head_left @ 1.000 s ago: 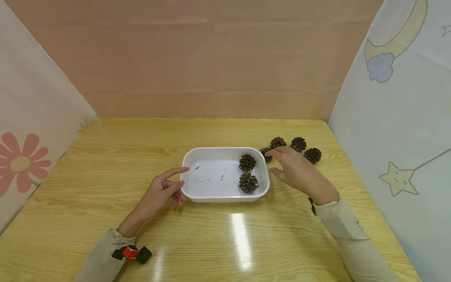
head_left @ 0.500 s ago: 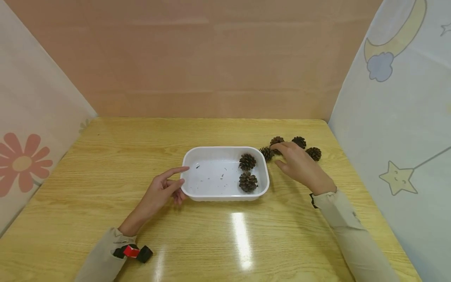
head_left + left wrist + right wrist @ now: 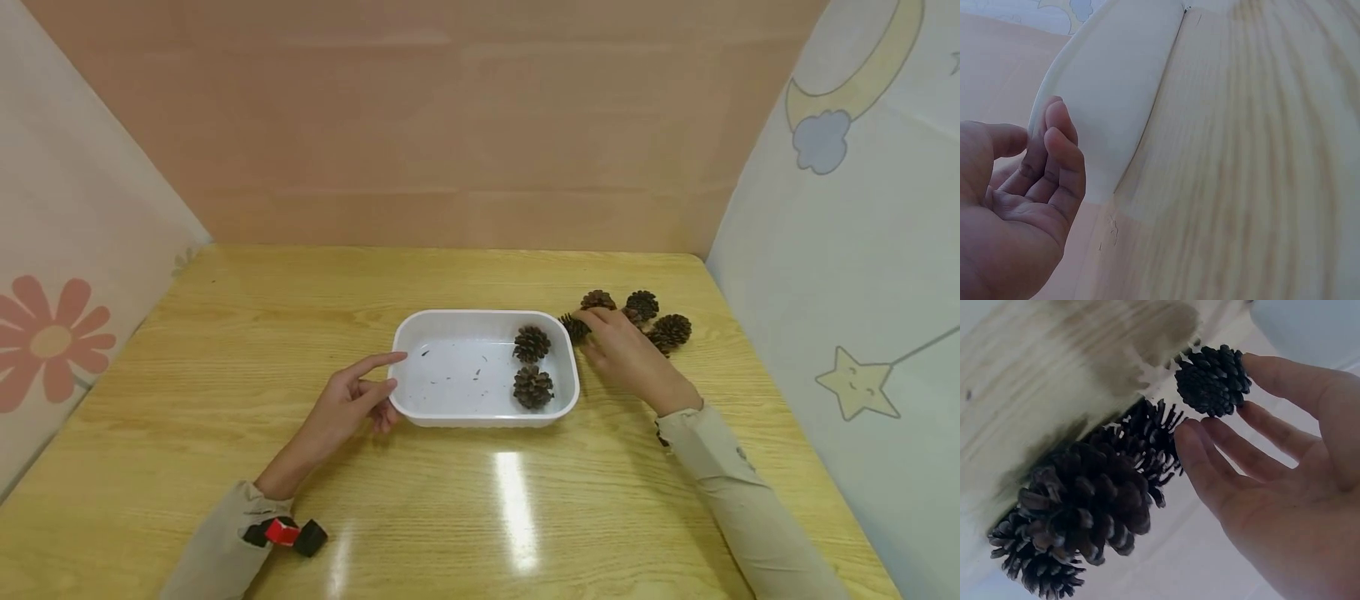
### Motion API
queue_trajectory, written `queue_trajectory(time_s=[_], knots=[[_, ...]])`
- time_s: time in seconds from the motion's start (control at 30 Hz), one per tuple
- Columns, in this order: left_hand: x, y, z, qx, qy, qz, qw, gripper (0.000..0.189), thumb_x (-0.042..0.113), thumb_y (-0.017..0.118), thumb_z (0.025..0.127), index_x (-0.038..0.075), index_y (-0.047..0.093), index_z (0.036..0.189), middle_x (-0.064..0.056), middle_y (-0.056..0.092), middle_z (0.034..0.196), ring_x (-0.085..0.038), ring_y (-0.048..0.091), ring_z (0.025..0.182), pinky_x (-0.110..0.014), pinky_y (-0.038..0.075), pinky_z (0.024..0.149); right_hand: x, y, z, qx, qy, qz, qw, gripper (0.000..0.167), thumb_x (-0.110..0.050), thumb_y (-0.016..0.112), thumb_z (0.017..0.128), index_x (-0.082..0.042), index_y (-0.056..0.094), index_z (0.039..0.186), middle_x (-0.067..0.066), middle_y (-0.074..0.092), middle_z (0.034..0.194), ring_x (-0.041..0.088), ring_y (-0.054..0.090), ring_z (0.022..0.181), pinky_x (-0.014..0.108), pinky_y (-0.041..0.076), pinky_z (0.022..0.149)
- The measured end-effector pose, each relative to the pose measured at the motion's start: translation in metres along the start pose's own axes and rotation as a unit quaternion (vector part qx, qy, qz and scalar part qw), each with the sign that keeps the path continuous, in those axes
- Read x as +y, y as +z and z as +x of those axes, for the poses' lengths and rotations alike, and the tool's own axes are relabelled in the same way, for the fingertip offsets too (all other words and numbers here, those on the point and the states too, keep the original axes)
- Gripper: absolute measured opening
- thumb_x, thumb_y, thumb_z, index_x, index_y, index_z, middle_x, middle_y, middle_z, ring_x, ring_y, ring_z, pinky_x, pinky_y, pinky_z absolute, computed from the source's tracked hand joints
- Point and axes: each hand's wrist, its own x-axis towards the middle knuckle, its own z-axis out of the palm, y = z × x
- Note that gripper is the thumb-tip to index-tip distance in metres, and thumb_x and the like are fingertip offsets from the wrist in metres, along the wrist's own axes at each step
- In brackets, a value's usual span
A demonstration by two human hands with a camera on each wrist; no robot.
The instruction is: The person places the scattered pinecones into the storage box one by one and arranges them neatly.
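A white tray (image 3: 480, 419) stands on the table with two pine cones, a farther one (image 3: 532, 343) and a nearer one (image 3: 533, 387), at its right end. My left hand (image 3: 348, 404) rests its thumb and forefinger on the tray's left rim; in the left wrist view its other fingers (image 3: 1063, 153) curl loosely beside the outer wall. Just right of the tray, my right hand (image 3: 626, 354) pinches a small dark pine cone (image 3: 1210, 381) between thumb and fingertips, low at the table. In the head view that hand partly hides this cone.
More pine cones lie around the right hand: a brown one (image 3: 597, 300) behind it, a dark one (image 3: 642, 305) and another (image 3: 672, 331) to its right. Small dark flakes dot the tray floor. A pink-brown backdrop (image 3: 457, 125) closes the table's far side, with pale patterned sheets at both sides.
My right hand has gone over the cones, slightly rightward, then come down, its fingers closing round the pine cone beside the tray. The left hand stays at the rim.
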Motion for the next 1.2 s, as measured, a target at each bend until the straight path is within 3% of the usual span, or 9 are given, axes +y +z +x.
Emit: queue_trajectory(time_s=[0.7, 1.2], knots=[[0.0016, 0.0008, 0.0, -0.003, 0.004, -0.007, 1.0, 0.047, 0.014, 0.056, 0.103, 0.0, 0.044, 0.146, -0.017, 0.068, 0.069, -0.021, 0.065, 0.057, -0.037, 0.057, 0.055, -0.0004, -0.0012, -0.0007, -0.003, 0.012, 0.017, 0.9998, 0.044, -0.007, 0.073, 0.09, 0.0, 0.054, 0.13, 0.023, 0.059, 0.123, 0.038, 0.062, 0.105, 0.051, 0.054, 0.087], [0.0009, 0.0006, 0.0005, -0.003, 0.001, -0.004, 1.0, 0.046, 0.014, 0.056, 0.103, 0.0, 0.044, 0.146, -0.017, 0.068, 0.069, -0.021, 0.065, 0.057, -0.037, 0.057, 0.054, -0.0006, -0.0072, -0.0013, 0.0, 0.018, 0.016, 0.9997, 0.043, -0.004, 0.07, 0.089, -0.002, 0.056, 0.13, 0.023, 0.058, 0.125, 0.037, 0.06, 0.105, 0.05, 0.052, 0.085]])
